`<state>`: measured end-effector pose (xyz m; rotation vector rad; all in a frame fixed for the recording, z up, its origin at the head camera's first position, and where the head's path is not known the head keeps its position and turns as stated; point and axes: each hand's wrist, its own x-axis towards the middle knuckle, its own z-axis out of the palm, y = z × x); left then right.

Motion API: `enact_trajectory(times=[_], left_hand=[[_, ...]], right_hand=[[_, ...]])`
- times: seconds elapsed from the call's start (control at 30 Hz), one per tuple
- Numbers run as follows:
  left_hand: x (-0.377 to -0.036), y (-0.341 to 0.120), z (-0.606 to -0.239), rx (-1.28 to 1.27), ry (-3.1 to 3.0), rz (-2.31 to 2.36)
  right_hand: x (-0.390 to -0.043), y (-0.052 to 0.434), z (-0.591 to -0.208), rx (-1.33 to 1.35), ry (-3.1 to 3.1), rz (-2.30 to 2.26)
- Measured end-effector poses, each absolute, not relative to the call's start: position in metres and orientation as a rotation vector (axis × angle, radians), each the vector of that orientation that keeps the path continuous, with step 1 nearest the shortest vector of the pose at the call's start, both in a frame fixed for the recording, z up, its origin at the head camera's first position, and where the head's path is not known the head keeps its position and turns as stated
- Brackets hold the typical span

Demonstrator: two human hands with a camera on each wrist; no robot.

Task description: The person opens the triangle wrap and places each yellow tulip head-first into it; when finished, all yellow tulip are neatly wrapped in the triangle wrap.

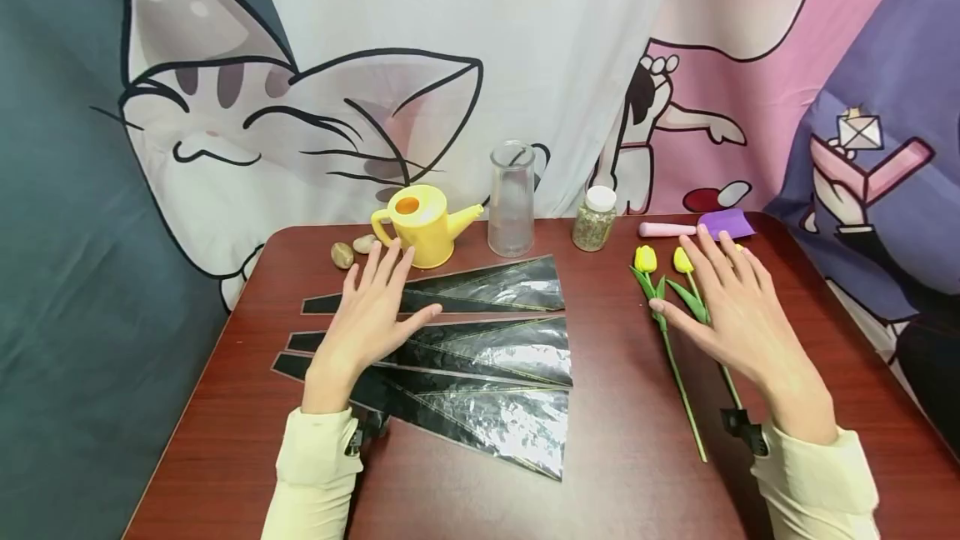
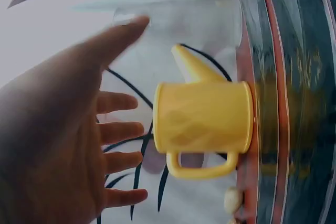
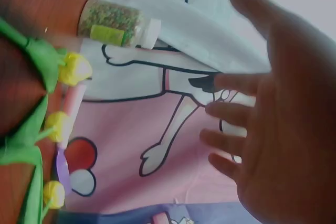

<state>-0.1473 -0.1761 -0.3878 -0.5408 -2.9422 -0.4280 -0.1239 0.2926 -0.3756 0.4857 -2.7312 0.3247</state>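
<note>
Table (image 1: 637,473): dark red-brown wood grain, smooth, slight sheen. Wrapping sheets (image 1: 480,357): black film with crinkled, shiny, foil-like glare and thin gold edge lines. Watering can (image 1: 423,223): yellow plastic, smooth, semi-matt. Vase (image 1: 512,200): clear, ribbed, glass or plastic, cannot tell. Jar (image 1: 595,219): clear body, white cap, grainy fill. Tulips (image 1: 663,298): matt yellow heads, green stems, artificial look. Stones (image 1: 351,250): smooth, dull. Backdrop (image 1: 480,65): printed cloth, matt. Sleeves (image 1: 315,465): pale cream soft fabric.
</note>
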Motion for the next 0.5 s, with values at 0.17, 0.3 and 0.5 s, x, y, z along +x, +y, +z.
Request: enact_trajectory(times=[0.17, 0.3, 0.5], left_hand=[[-0.157, -0.15, -0.394, -0.646, -2.836, -0.338], [-0.181, -0.113, -0.402, -0.751, -2.846, -0.322], [-0.219, -0.062, -0.416, -0.847, -2.936, -0.33]], right_hand=[[-0.115, 0.285, -0.374, 0.269, -2.745, 0.461], [-0.11, 0.285, -0.383, 0.152, -2.806, 0.508], [-0.104, 0.285, -0.411, 0.068, -2.968, 0.535]])
